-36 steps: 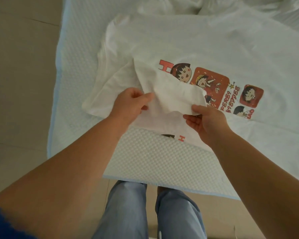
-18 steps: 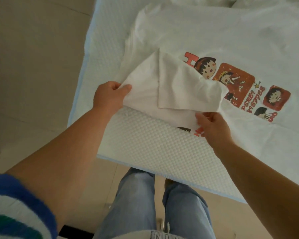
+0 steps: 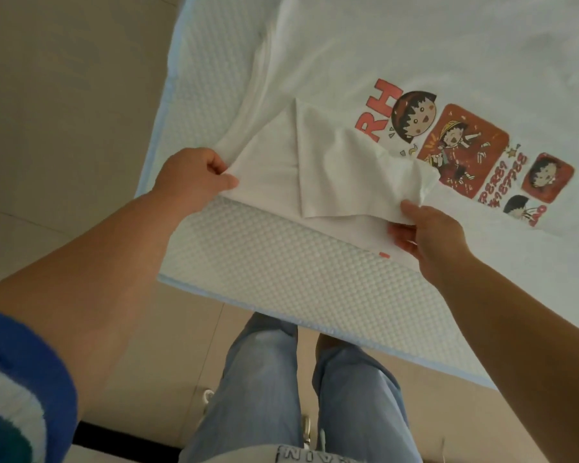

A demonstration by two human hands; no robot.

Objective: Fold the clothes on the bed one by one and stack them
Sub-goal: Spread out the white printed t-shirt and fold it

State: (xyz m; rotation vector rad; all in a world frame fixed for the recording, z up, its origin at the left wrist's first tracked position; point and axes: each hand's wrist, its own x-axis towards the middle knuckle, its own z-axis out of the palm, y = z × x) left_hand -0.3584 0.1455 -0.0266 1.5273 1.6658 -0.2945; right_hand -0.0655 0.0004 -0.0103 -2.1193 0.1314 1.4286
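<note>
The white T-shirt [image 3: 398,51] lies spread on the bed's quilted cover [image 3: 264,262], its cartoon print [image 3: 462,148] face up. The left hand [image 3: 189,180] pinches the shirt's near-left edge between thumb and curled fingers, and the right hand [image 3: 428,235] grips the turned-over flap [image 3: 341,175] near the print. Compared with half a second earlier, the hands sit wider apart, the flap is pulled flatter and lower, and more of the red lettering beside the cartoon head is uncovered. The person's jeans [image 3: 268,379] show below the bed's edge.

T-shirt [image 3: 398,55] on bed [image 3: 264,259], hands at its near edge
</note>
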